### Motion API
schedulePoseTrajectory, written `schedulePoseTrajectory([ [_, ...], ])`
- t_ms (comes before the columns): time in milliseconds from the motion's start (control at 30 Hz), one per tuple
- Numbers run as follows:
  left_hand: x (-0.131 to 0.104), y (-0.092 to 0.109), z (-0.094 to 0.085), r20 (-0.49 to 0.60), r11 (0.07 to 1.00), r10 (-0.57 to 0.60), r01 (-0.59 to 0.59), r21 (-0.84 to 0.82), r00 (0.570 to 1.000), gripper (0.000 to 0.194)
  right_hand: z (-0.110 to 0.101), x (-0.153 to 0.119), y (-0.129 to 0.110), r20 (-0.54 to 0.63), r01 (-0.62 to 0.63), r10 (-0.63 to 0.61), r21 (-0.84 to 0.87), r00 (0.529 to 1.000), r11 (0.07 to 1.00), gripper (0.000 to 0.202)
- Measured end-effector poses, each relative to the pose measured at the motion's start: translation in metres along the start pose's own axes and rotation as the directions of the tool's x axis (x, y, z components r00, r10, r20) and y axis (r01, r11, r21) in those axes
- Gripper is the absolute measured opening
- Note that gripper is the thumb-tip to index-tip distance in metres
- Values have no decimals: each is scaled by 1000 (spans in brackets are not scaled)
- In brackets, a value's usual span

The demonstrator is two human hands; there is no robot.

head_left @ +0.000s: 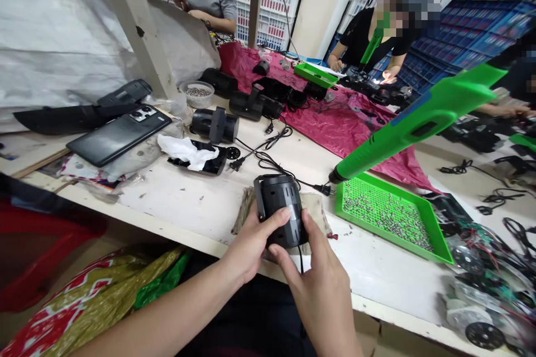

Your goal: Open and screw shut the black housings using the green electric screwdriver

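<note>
Both my hands are wrapped around a black cylindrical lamp housing [280,201] with slots along its side and a bracket on its left. My left hand [255,240] grips its left and lower side, thumb across the body. On the right side, my right hand [320,270] closes around it, thumb near the bottom end. A thin black cord hangs from the lower end between my hands. Under the housing lies a folded beige cloth [317,209] at the table's front edge. A green electric screwdriver [402,122] hangs to the right, its tip beside a black power plug [322,188].
A green tray [439,245] of small screws stands at right, with wired parts [494,284] beyond. Behind are similar black housings [215,124], a tub of screws [196,92] and a pink sheet [335,122]. A phone [119,133] lies left. Other people work across the table.
</note>
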State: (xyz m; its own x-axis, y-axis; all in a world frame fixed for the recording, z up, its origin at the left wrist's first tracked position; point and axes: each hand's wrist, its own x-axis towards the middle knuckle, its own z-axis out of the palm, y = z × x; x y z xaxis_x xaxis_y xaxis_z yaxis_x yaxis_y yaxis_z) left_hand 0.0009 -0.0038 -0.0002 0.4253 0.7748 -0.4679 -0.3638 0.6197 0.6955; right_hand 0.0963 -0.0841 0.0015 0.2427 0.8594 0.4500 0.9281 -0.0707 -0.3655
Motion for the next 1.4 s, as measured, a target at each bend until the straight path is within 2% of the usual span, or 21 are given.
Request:
schedulePoseTrajectory([
  [233,-2,-1,-1,50,999,32,-33,9,998,55,7,-8,-9,-116,23,-37,-122,993,992,65],
  [333,1,0,0,26,999,17,-18,41,1000,54,12,-11,-9,-126,13,-22,-68,992,998,64],
  [433,5,3,2,-41,999,-29,30,36,999,50,15,-13,2,-61,-40,52,184,997,982,60],
  [533,7,9,5,-96,995,-98,97,-21,991,41,16,-15,16,31,-212,223,451,974,867,54],
  [600,8,12,6,-136,990,-135,127,-65,982,32,15,-16,23,82,-303,302,491,950,817,40],
  [700,9,15,9,-162,988,-146,134,-83,976,25,12,-15,27,152,-345,311,465,938,815,16],
  [833,8,12,7,-151,991,-115,103,-83,982,30,7,-11,27,192,-341,283,457,940,821,23],
  [933,7,6,2,-113,995,-86,79,-68,990,45,1,-11,26,190,-338,281,450,941,827,19],
  [1000,4,2,0,-63,999,-26,24,-38,998,61,-3,-12,25,121,-324,302,438,946,839,15],
  [1033,3,-1,-1,-36,1000,6,-7,-18,999,69,-5,-12,24,80,-308,304,427,949,850,21],
  [1100,-1,-6,-2,11,998,62,-62,28,998,77,-5,-12,21,34,-248,255,394,966,885,47],
  [1167,-5,-12,-5,42,993,92,-95,68,995,78,-2,-11,17,57,-169,159,347,986,923,65],
  [1267,-9,-22,-12,76,990,128,-132,50,989,73,7,-11,11,91,-53,27,304,996,951,69],
  [1400,-8,-30,-22,218,990,140,-131,-56,966,69,20,-17,5,56,-86,72,310,996,947,65],
])
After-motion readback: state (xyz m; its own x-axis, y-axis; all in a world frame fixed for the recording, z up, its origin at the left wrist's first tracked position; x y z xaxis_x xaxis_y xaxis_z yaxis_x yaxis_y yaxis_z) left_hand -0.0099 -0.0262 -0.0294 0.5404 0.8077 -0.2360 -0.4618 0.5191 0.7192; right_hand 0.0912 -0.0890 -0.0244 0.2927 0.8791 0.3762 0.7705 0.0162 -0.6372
